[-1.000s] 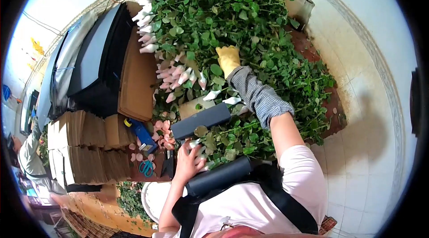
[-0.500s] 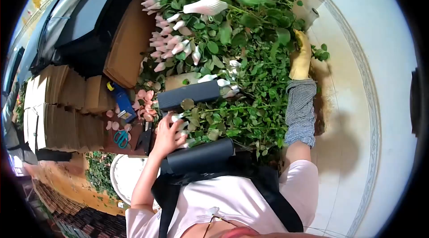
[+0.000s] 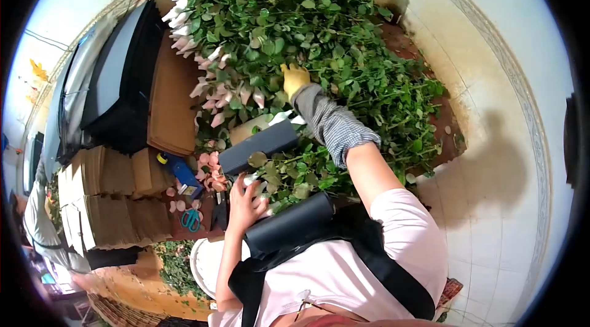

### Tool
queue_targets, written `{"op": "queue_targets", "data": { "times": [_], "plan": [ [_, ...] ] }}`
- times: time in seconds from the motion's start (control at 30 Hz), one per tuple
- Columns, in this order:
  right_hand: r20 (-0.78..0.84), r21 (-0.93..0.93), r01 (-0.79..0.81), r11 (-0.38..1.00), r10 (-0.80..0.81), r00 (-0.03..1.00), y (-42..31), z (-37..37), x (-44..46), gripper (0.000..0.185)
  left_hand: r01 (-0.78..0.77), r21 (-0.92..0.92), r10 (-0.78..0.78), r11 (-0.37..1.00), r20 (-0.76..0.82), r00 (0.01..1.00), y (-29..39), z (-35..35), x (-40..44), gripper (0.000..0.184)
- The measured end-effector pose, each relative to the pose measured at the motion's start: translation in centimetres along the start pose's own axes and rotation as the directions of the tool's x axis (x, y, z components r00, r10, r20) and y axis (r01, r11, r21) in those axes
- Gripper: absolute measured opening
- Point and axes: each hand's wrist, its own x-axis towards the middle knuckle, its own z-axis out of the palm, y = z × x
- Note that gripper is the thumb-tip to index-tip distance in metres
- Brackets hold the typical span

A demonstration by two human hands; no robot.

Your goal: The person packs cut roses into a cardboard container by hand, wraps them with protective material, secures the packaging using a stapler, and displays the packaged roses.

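Observation:
My left hand (image 3: 244,204) rests with curled fingers over white-wrapped rose heads (image 3: 261,190), between a dark grey ridged block (image 3: 258,146) and a black roll (image 3: 291,222). In a yellow glove, my right hand (image 3: 295,80) reaches into the leafy stems (image 3: 344,69) at the middle of the pile; its fingertips are partly lost among leaves, and what they touch is unclear. Pale pink wrapped rose heads (image 3: 215,97) lie left of that glove. White-wrapped heads (image 3: 178,11) line the pile's upper left edge.
Cardboard sheets (image 3: 175,97) and stacked brown cardboard (image 3: 117,219) stand at the left. Teal scissors (image 3: 190,220), a blue tool (image 3: 182,173) and loose pink petals (image 3: 211,167) lie nearby. A white round tub (image 3: 209,265) is below. A co-worker (image 3: 43,222) is at the far left.
My right hand went from the middle of the pile to its right edge as a rose was drawn across, and is now back among the stems. My left hand stayed by the block.

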Motion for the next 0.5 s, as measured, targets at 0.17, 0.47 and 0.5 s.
{"op": "queue_targets", "data": {
  "times": [0.17,0.47,0.5],
  "plan": [
    [0.167,0.180,0.109,0.978,-0.139,0.976,2.1,-3.5,0.6,0.073,0.061,-0.008,-0.061,0.998,0.046,0.997,0.3,-0.1,-0.1,0.058],
    [-0.350,0.152,0.285,0.946,-0.218,0.911,6.3,-11.3,8.3,0.042,0.060,-0.028,-0.059,0.998,0.050,0.997,0.1,-0.2,-0.1,0.061],
    [-0.281,0.085,0.196,0.977,-0.165,0.945,6.9,-10.2,9.0,0.042,0.032,-0.011,-0.031,0.999,0.022,0.999,-0.1,0.0,-0.1,0.062]
  ]
}}
